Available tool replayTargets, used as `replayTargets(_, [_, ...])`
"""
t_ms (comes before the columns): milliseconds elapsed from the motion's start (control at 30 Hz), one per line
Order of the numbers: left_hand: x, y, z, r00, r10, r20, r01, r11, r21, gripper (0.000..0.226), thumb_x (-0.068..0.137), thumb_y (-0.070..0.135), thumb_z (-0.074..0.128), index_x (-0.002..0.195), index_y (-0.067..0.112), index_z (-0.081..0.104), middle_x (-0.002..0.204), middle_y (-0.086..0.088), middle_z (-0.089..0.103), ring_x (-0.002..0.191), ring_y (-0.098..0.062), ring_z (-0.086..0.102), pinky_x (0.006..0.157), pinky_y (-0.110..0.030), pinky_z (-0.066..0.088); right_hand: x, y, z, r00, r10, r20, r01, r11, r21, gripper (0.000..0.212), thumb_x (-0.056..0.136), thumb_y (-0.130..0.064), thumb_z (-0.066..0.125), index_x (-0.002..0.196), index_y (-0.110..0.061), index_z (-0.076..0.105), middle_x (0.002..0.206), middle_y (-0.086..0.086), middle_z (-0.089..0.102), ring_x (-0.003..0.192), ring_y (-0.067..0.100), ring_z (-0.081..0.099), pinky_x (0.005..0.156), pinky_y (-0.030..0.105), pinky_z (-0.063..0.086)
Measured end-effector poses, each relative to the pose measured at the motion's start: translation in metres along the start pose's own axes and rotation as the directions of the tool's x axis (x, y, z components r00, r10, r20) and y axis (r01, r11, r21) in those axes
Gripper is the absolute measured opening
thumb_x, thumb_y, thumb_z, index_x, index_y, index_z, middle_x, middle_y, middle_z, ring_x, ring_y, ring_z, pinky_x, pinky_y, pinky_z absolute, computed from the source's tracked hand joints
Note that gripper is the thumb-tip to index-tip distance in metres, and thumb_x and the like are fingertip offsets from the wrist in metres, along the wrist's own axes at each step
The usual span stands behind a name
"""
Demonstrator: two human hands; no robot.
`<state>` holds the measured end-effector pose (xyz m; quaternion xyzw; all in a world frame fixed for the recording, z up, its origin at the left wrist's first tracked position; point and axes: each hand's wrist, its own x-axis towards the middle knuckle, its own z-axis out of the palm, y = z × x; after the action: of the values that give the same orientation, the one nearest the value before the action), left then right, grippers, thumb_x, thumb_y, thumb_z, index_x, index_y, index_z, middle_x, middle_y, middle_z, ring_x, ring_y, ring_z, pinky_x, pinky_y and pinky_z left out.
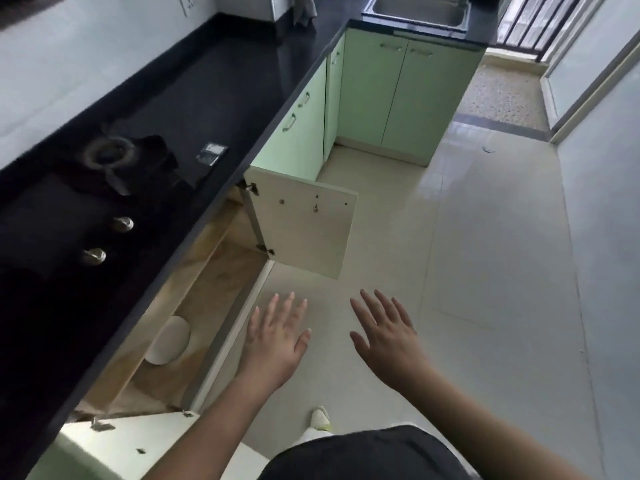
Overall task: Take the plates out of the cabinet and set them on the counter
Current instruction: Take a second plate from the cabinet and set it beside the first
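The cabinet (221, 306) under the black tabletop (194, 109) stands with both doors swung out. White plates (169, 341) lie inside it on the shelf. In front of the cabinet, the left hand (277, 341) and right hand (384, 337) hover with fingers spread, grasping nothing.

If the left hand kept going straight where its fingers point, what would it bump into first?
Probably the open cabinet door. The left hand is open, fingers pointing up the picture toward the door's lower edge, with only bare floor between. Depth is unclear, so it might pass below it.
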<state>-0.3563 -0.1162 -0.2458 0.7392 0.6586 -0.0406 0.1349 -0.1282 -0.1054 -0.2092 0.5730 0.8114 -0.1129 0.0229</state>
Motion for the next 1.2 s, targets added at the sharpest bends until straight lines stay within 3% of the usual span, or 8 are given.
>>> replayTargets(167, [0.024,-0.023,-0.015,0.996,-0.086,-0.036,0.086,0.996,0.0,0.067,0.093,0.06,-0.005,0.154,0.034,-0.009,0.166,0.003,-0.006,0.151,-0.021,-0.012,0.118,-0.048,-0.007,0.056,-0.006,-0.005,0.99,-0.137,0.022,0.137,0.99,-0.011,0.07,0.093,-0.055,0.01,0.153,-0.023,0.024,0.161,0.003,0.022,0.15,0.024,0.011,0.119,0.038,-0.005])
replayTargets(333, [0.04,-0.036,-0.017,0.963,-0.26,-0.067,0.258,0.965,-0.047,0.066,0.093,0.062,-0.007,0.153,0.037,-0.009,0.166,0.004,-0.001,0.151,-0.02,-0.006,0.114,-0.049,-0.013,0.123,-0.011,-0.009,0.957,-0.285,0.051,0.285,0.958,-0.003,0.062,0.098,-0.05,0.03,0.153,-0.023,0.023,0.161,0.003,0.023,0.15,0.024,0.012,0.12,0.038,-0.001])
replayTargets(500, [0.058,-0.037,-0.026,0.89,-0.449,-0.078,0.443,0.893,-0.085,0.063,0.095,0.062,-0.004,0.152,0.036,-0.008,0.165,0.003,0.008,0.152,-0.024,0.004,0.116,-0.051,-0.005,0.186,-0.016,-0.016,0.868,-0.478,0.134,0.481,0.877,0.012,0.065,0.098,-0.054,0.024,0.155,-0.024,0.012,0.163,0.001,0.016,0.15,0.022,0.008,0.12,0.037,0.009])
replayTargets(600, [0.059,-0.029,-0.034,0.815,-0.576,-0.053,0.566,0.813,-0.134,0.062,0.095,0.061,-0.001,0.152,0.037,-0.009,0.166,0.003,0.007,0.152,-0.024,0.004,0.119,-0.057,0.006,0.213,-0.012,-0.027,0.798,-0.582,0.159,0.588,0.809,0.008,0.065,0.098,-0.053,0.027,0.154,-0.023,0.017,0.161,0.003,0.022,0.149,0.023,0.014,0.119,0.039,0.016])
replayTargets(767, [0.041,-0.017,-0.034,0.64,-0.767,-0.03,0.756,0.637,-0.15,0.068,0.093,0.059,-0.002,0.156,0.034,0.006,0.166,0.003,0.011,0.152,-0.023,0.008,0.118,-0.058,0.015,0.255,-0.02,-0.025,0.657,-0.717,0.235,0.739,0.674,-0.009,0.064,0.098,-0.053,0.025,0.154,-0.023,0.017,0.162,0.002,0.02,0.149,0.022,0.014,0.12,0.037,0.012])
replayTargets(933, [0.001,-0.004,-0.02,0.478,-0.878,0.006,0.866,0.471,-0.166,0.065,0.096,0.058,0.005,0.156,0.032,0.006,0.166,0.004,0.009,0.152,-0.021,0.004,0.119,-0.053,0.007,0.259,-0.057,-0.022,0.512,-0.821,0.253,0.854,0.519,-0.044,0.059,0.099,-0.048,0.027,0.15,-0.017,0.028,0.157,0.006,0.03,0.146,0.025,0.021,0.119,0.039,0.017])
replayTargets(1033, [-0.019,-0.002,-0.012,0.412,-0.911,-0.006,0.894,0.405,-0.191,0.069,0.092,0.059,-0.002,0.155,0.032,0.009,0.165,0.004,0.014,0.152,-0.021,0.006,0.119,-0.052,0.007,0.25,-0.076,-0.022,0.465,-0.857,0.223,0.883,0.467,-0.046,0.055,0.099,-0.046,0.034,0.143,-0.014,0.04,0.152,0.007,0.039,0.142,0.026,0.03,0.117,0.04,0.023])
replayTargets(1200, [-0.05,0.003,-0.001,0.356,-0.934,-0.037,0.902,0.354,-0.248,0.066,0.096,0.058,0.005,0.153,0.029,0.018,0.161,0.001,0.029,0.15,-0.024,0.02,0.117,-0.053,0.016,0.225,-0.099,-0.014,0.392,-0.889,0.236,0.919,0.387,-0.068,0.055,0.098,-0.045,0.039,0.144,-0.014,0.039,0.149,0.007,0.043,0.141,0.026,0.034,0.114,0.04,0.026])
